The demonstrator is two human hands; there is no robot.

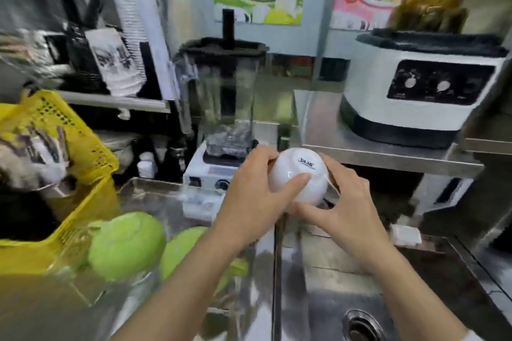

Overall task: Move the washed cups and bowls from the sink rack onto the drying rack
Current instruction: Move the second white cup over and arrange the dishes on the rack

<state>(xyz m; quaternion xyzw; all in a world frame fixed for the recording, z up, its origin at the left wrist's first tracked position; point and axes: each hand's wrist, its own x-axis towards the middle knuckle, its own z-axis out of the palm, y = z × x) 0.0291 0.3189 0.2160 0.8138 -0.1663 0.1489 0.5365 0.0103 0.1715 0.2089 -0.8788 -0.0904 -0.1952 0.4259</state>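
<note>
A cramped stainless drinks counter, blender [221, 97] at the back, double sink [318, 285] below. Over the divider between the basins, both hands clasp an upturned white bowl [300, 177]: the left hand [249, 202] wraps its near-left side, thumb across the base, while the right hand [340, 202] cups the lower right. The yellow basket [83, 152], probably the drying rack, lies well to the left, on the left hand's side.
</note>
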